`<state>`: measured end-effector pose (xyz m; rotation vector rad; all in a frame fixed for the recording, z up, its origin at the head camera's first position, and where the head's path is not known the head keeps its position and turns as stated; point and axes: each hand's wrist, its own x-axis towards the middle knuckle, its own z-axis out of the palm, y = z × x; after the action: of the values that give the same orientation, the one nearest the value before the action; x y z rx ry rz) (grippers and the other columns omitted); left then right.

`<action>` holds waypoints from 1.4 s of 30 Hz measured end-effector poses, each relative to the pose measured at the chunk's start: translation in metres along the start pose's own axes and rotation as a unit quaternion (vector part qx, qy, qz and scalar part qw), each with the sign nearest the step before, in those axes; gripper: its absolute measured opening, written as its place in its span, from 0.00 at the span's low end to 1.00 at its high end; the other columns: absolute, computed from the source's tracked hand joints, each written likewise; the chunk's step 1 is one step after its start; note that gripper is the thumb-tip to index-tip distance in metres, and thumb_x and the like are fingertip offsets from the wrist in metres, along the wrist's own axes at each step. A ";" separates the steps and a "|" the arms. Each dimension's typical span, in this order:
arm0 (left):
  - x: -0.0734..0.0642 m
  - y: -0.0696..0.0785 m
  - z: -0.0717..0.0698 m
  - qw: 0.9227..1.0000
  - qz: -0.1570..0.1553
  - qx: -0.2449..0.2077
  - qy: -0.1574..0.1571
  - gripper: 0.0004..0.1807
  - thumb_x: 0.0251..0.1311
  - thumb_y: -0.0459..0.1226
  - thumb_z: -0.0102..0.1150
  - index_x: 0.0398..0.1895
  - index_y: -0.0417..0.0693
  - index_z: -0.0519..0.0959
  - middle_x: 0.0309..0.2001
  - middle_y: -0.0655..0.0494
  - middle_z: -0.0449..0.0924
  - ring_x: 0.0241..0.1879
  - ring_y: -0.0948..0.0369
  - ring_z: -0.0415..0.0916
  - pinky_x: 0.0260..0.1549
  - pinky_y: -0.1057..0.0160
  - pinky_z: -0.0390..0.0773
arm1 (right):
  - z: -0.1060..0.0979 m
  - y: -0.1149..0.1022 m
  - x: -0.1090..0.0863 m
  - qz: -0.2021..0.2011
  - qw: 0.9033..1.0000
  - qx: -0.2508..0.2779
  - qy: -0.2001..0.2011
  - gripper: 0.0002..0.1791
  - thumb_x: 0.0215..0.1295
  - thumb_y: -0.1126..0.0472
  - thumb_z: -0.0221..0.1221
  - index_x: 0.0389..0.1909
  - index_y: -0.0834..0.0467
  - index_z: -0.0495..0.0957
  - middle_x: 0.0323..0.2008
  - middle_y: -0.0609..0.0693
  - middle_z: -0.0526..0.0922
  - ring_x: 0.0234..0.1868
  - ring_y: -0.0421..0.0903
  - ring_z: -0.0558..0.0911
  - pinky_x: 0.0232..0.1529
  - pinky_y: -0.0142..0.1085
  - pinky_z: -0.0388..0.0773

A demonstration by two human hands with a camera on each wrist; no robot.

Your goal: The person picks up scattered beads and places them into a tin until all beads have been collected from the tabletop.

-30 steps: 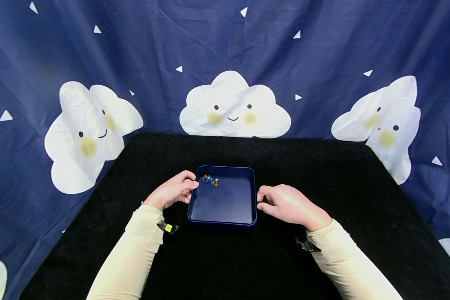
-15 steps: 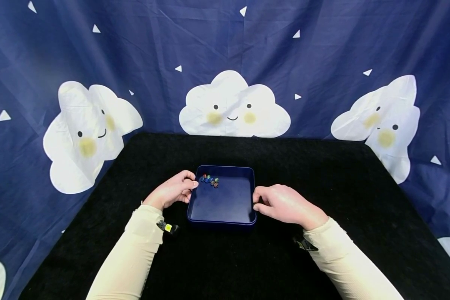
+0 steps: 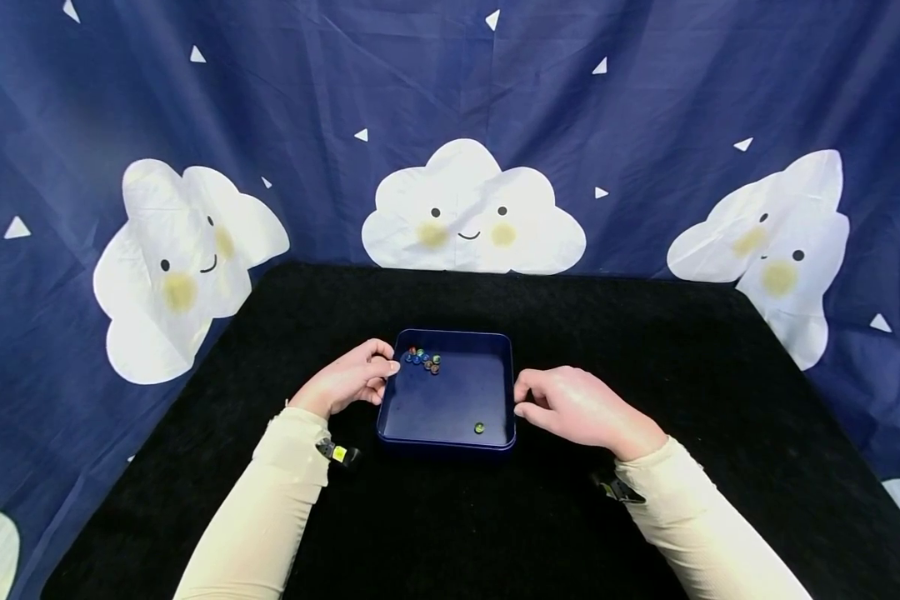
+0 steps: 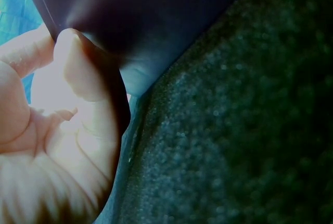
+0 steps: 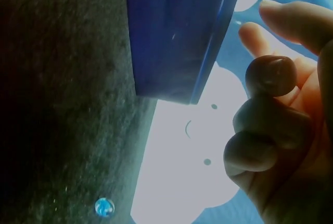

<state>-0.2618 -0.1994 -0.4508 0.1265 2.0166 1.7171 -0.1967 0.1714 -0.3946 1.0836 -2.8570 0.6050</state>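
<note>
A dark blue square tray [image 3: 450,408] stands on the black surface. My left hand [image 3: 351,379] pinches its left rim between thumb and fingers; in the left wrist view the thumb [image 4: 78,67] lies against the tray wall. Several small glass marbles [image 3: 423,361] cluster in the tray's far left corner. A single green marble [image 3: 479,427] lies near the front right corner. Just off the right wall is my right hand [image 3: 581,408], fingers loosely curled. In the right wrist view the thumb and index finger stand apart with nothing between them.
A light blue marble [image 5: 104,208] lies on the black cloth [image 5: 67,104], outside the tray, in the right wrist view; I cannot find it in the head view. A dark blue curtain [image 3: 292,100] with white clouds encloses the back and sides.
The green marble now lies in the tray's front right part. My right hand moved left to the rim, then back right, a little off it. The left hand keeps its hold.
</note>
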 end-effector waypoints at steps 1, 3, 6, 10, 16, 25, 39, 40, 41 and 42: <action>0.000 0.000 0.000 1.000 0.000 0.000 0.001 0.20 0.70 0.38 0.57 0.57 0.40 0.62 0.24 0.54 0.70 0.20 0.62 0.71 0.23 0.65 0.79 | 0.000 0.001 -0.001 0.002 1.000 0.002 0.001 0.08 0.65 0.54 0.66 0.34 0.39 0.76 0.18 0.32 0.66 0.21 0.32 0.68 0.27 0.32 0.70; -0.001 0.000 0.000 1.000 0.000 -0.002 0.001 0.19 0.70 0.38 0.57 0.56 0.41 0.62 0.25 0.54 0.71 0.20 0.62 0.72 0.23 0.65 0.79 | 0.000 0.003 -0.002 0.007 1.000 0.005 0.001 0.08 0.65 0.54 0.66 0.34 0.38 0.76 0.18 0.33 0.66 0.21 0.32 0.68 0.27 0.32 0.70; -0.001 0.000 0.000 1.000 0.000 -0.003 0.001 0.19 0.70 0.38 0.58 0.56 0.42 0.62 0.25 0.54 0.72 0.20 0.62 0.72 0.23 0.65 0.79 | 0.000 0.006 -0.005 0.014 1.000 0.009 -0.003 0.08 0.65 0.55 0.66 0.33 0.38 0.76 0.18 0.33 0.66 0.21 0.32 0.68 0.26 0.32 0.69; 0.000 -0.001 0.000 1.000 -0.001 -0.004 0.000 0.19 0.70 0.38 0.58 0.56 0.42 0.62 0.24 0.54 0.71 0.20 0.62 0.72 0.23 0.64 0.79 | 0.002 0.011 -0.009 0.018 1.000 0.009 -0.006 0.08 0.65 0.55 0.66 0.32 0.39 0.76 0.18 0.32 0.66 0.21 0.32 0.68 0.26 0.32 0.69; 0.001 0.000 0.001 1.000 0.001 -0.006 -0.003 0.20 0.69 0.38 0.58 0.55 0.42 0.62 0.25 0.54 0.71 0.20 0.62 0.72 0.23 0.64 0.79 | 0.002 0.022 -0.018 0.032 0.999 0.001 -0.007 0.08 0.65 0.55 0.66 0.32 0.39 0.77 0.18 0.32 0.66 0.21 0.32 0.69 0.27 0.33 0.70; -0.001 0.000 0.001 1.000 0.005 -0.008 -0.004 0.20 0.69 0.38 0.59 0.55 0.41 0.62 0.24 0.55 0.71 0.20 0.62 0.71 0.23 0.65 0.79 | -0.007 0.052 -0.032 0.080 0.997 -0.011 -0.010 0.07 0.65 0.54 0.66 0.32 0.40 0.77 0.19 0.33 0.69 0.21 0.34 0.70 0.27 0.35 0.70; -0.001 0.000 0.001 1.000 0.002 -0.009 -0.002 0.20 0.68 0.38 0.59 0.55 0.41 0.63 0.24 0.55 0.71 0.21 0.62 0.72 0.23 0.64 0.79 | -0.017 0.088 -0.042 0.151 0.988 -0.023 -0.003 0.15 0.65 0.57 0.66 0.50 0.53 0.78 0.23 0.40 0.73 0.22 0.39 0.71 0.26 0.40 0.70; -0.001 0.000 0.001 1.000 0.001 -0.009 -0.001 0.20 0.68 0.38 0.59 0.55 0.41 0.63 0.24 0.55 0.71 0.21 0.62 0.72 0.23 0.65 0.79 | -0.015 0.088 -0.041 0.152 0.988 -0.024 -0.012 0.16 0.65 0.56 0.65 0.52 0.53 0.78 0.23 0.40 0.73 0.22 0.39 0.71 0.26 0.40 0.71; -0.001 0.000 0.001 1.000 0.001 -0.009 0.001 0.20 0.68 0.38 0.58 0.55 0.42 0.63 0.24 0.54 0.72 0.21 0.62 0.72 0.23 0.65 0.79 | -0.012 0.089 -0.041 0.151 0.988 -0.025 -0.021 0.16 0.65 0.56 0.65 0.52 0.53 0.78 0.23 0.40 0.73 0.22 0.39 0.71 0.27 0.40 0.71; -0.001 0.000 0.001 1.000 0.001 -0.009 0.001 0.19 0.68 0.38 0.58 0.55 0.42 0.63 0.24 0.54 0.72 0.20 0.62 0.72 0.23 0.65 0.79 | -0.010 0.089 -0.040 0.150 0.988 -0.026 -0.029 0.17 0.65 0.56 0.65 0.53 0.53 0.78 0.23 0.40 0.73 0.23 0.39 0.72 0.27 0.40 0.71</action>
<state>-0.2604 -0.1991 -0.4503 0.1211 2.0024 1.7360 -0.2245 0.2609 -0.4222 0.6793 -3.0933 0.5133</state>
